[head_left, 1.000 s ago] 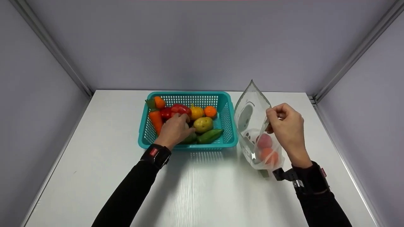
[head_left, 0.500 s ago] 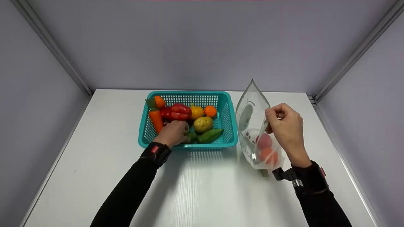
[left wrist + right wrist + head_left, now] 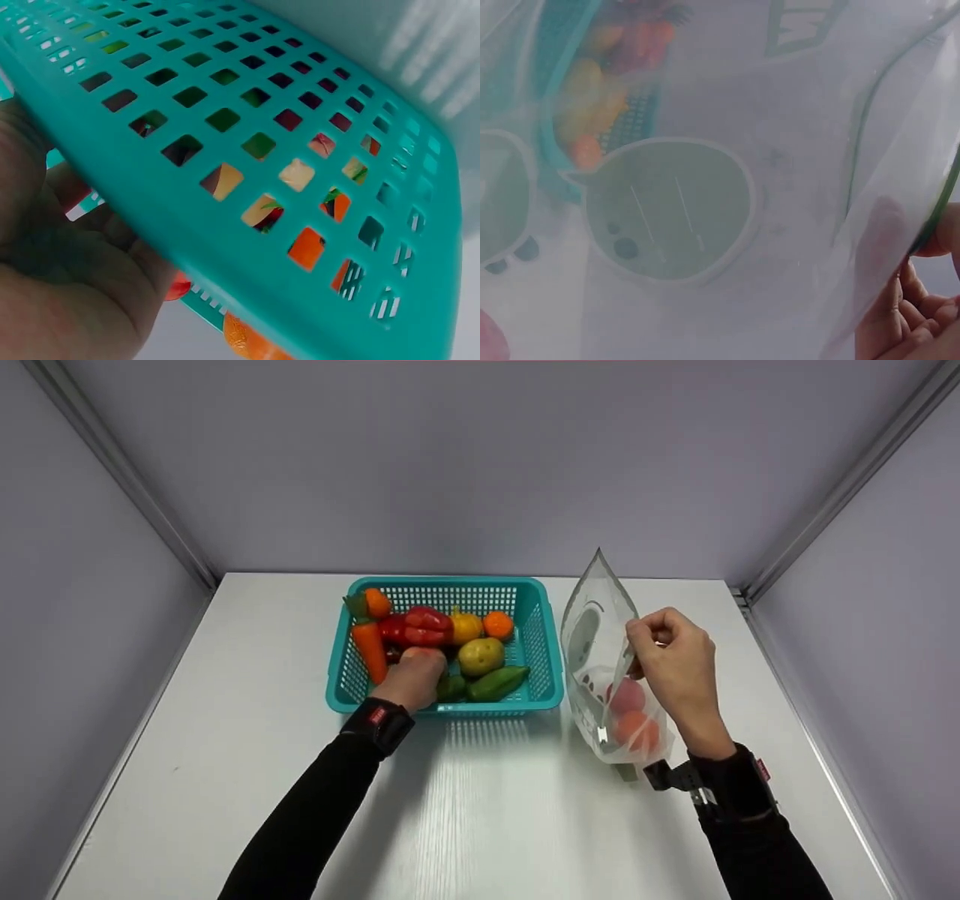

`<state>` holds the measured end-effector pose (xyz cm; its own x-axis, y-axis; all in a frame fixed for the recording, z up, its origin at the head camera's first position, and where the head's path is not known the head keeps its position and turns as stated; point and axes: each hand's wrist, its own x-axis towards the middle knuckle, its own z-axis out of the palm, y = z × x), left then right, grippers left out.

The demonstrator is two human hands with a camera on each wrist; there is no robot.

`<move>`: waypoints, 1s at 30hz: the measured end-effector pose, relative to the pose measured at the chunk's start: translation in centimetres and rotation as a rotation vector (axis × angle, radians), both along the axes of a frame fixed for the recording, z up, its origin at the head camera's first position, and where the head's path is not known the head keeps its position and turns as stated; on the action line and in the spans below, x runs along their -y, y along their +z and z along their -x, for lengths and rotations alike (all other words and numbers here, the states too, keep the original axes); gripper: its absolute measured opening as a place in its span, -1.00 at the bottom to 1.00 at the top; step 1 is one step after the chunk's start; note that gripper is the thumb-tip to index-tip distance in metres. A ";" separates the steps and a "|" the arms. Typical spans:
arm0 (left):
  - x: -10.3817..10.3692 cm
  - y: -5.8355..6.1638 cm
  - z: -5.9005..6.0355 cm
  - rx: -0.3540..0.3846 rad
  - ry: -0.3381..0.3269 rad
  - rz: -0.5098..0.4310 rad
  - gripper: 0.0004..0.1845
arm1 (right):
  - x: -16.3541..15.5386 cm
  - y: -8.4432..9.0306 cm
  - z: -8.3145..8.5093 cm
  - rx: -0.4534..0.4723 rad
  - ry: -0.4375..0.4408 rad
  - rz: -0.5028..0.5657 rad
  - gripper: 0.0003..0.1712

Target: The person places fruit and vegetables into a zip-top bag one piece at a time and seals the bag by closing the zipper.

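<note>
Clear printed bag (image 3: 600, 652) upright, pinched open, reddish fruit (image 3: 628, 712) inside

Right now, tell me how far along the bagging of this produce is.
Done: two round reddish-orange pieces lie at the bottom of the clear zip bag. In hand: the right hand pinches the bag's edge and holds it upright, while the left hand is down in the teal basket, its grip hidden. Left: carrot, red pepper, potato and cucumber all lie in the basket.
</note>
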<state>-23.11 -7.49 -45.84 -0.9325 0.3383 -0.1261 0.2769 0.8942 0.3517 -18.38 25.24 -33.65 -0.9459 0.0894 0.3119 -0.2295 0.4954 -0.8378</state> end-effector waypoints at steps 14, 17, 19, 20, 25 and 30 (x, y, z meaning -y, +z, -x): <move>1.5 1.8 -1.2 0.009 -0.052 -0.126 -0.85 | -0.2 0.1 -0.1 -0.016 -0.015 -0.034 -0.82; 2.0 2.1 -1.5 0.007 -0.057 -0.141 -0.79 | -0.2 0.1 -0.2 -0.021 -0.013 -0.033 -0.81; 2.2 2.5 -1.6 0.013 -0.059 -0.176 -0.75 | -0.1 0.1 -0.2 -0.020 -0.015 -0.034 -0.81; 2.3 2.6 -1.7 0.017 -0.060 -0.194 -0.72 | -0.1 0.1 -0.2 -0.018 -0.018 -0.034 -0.80; 2.5 4.3 -2.0 0.014 -0.022 -0.238 -0.63 | -0.1 0.0 -0.1 -0.020 -0.023 -0.041 -0.80; 2.1 6.2 -2.4 -0.015 0.015 -0.315 -0.57 | 0.1 -0.1 0.1 -0.021 -0.018 -0.035 -0.82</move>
<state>-20.74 -9.59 -39.60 -0.9388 0.3444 -0.0031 0.2716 0.7458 0.6083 -18.45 25.15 -33.73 -0.9375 0.0949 0.3347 -0.2376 0.5281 -0.8152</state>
